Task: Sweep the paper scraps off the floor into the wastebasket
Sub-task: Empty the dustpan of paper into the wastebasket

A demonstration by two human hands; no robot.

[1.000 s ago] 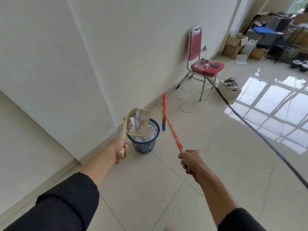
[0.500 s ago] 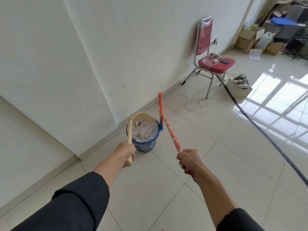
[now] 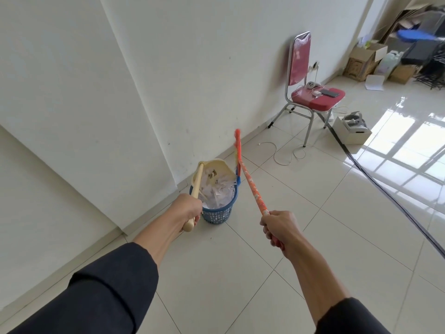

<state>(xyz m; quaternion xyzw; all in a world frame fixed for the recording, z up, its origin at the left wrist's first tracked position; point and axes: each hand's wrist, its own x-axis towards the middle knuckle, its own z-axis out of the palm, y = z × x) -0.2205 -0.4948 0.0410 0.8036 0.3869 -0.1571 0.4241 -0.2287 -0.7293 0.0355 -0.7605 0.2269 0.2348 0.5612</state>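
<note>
The round blue plastic mesh wastebasket stands on the pale tiled floor, just beside the white wall's corner edge, brimful of white paper scraps. A cream plastic dustpan tilts over its rim, its wooden handle gripped in the closed left hand. The right hand is clenched around the orange-handled broom. Open tiles stretch rightward toward a red padded metal chair.
</note>
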